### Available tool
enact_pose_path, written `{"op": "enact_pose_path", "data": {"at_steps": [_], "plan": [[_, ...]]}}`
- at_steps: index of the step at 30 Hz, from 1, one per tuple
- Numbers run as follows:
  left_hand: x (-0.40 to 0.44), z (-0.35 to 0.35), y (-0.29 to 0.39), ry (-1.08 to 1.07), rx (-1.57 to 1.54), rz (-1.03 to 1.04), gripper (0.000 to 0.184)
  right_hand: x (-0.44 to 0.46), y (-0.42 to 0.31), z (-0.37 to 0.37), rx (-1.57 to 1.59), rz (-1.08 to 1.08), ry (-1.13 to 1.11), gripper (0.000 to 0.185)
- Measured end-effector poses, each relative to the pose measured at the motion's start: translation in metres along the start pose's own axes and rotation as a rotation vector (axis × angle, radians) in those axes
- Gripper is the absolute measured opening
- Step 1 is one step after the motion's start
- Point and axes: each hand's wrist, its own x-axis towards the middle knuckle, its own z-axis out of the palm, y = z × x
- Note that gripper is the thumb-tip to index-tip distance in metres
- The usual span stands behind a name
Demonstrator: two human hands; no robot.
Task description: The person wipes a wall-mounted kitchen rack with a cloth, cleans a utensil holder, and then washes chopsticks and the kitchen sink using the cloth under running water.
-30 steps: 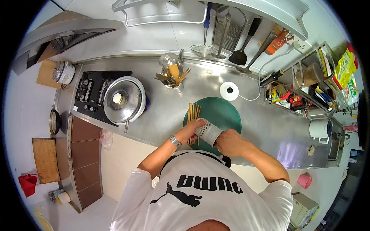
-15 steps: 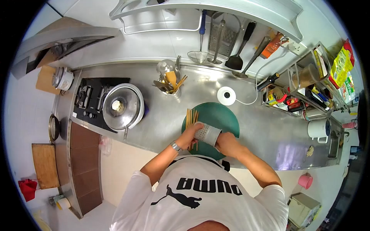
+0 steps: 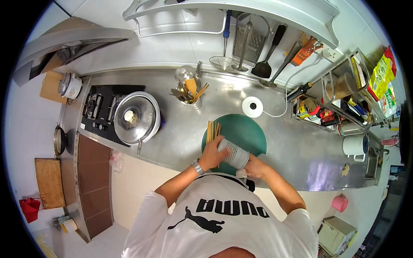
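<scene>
My left hand [image 3: 210,155], with a watch at its wrist, is wrapped round a grey perforated chopstick holder [image 3: 236,156]. The holder is tipped on its side above a round green tray [image 3: 254,131]. At the holder's lower right end is my right hand [image 3: 255,167], closed, with a whitish cloth [image 3: 241,173] hanging from its fingers. Its fingertips are partly hidden. Several wooden chopsticks [image 3: 212,131] lie on the tray's left side, partly behind my left hand.
On the stove [image 3: 95,109] stands a lidded pot [image 3: 134,118]. A utensil cup [image 3: 190,99] and a white lid [image 3: 252,106] stand along the back of the steel counter. To the right are a seasoning rack [image 3: 344,92] and a white kettle [image 3: 355,146].
The chopstick holder has turned, its right end dropping towards my body. My right hand has moved lower and out from the holder's end, and the cloth now shows.
</scene>
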Motion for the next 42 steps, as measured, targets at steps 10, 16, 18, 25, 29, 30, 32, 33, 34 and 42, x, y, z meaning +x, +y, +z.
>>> {"op": "enact_pose_path", "data": {"at_steps": [10, 16, 18, 25, 29, 30, 32, 33, 34, 42], "plan": [[0.016, -0.023, 0.005, -0.257, 0.011, -0.095, 0.058, 0.001, -0.003, 0.0, -0.017, -0.366, 0.198, 0.027], [0.027, -0.028, 0.038, -0.421, -0.421, -0.566, 0.047, 0.006, 0.001, 0.003, -0.759, -0.717, 0.393, 0.028], [0.027, -0.021, 0.035, -0.35, -0.412, -0.527, 0.045, 0.014, 0.002, 0.004, -0.675, -0.704, 0.445, 0.029], [0.012, -0.01, 0.024, -0.218, -0.25, -0.484, 0.047, 0.008, 0.001, 0.017, -0.046, -0.408, 0.407, 0.013], [0.004, 0.0, 0.013, -0.055, -0.034, -0.16, 0.048, 0.006, 0.016, 0.025, 0.412, -0.295, 0.411, 0.006], [0.002, -0.004, 0.018, -0.106, 0.112, -0.026, 0.05, 0.003, 0.017, 0.027, 0.411, -0.294, 0.409, 0.006], [0.002, -0.011, 0.018, -0.156, 0.259, 0.109, 0.053, -0.004, 0.015, 0.032, 0.874, -0.163, 0.271, 0.008], [0.004, -0.015, 0.015, -0.142, 0.311, 0.366, 0.053, -0.007, 0.014, 0.034, 0.874, -0.163, 0.271, 0.008], [0.006, -0.017, 0.013, -0.126, 0.361, 0.622, 0.054, -0.011, 0.012, 0.036, 0.942, -0.14, 0.222, 0.011], [0.021, -0.022, 0.031, -0.379, -0.227, -0.352, 0.069, 0.004, 0.031, 0.012, -0.216, -0.673, 0.686, 0.011]]}}
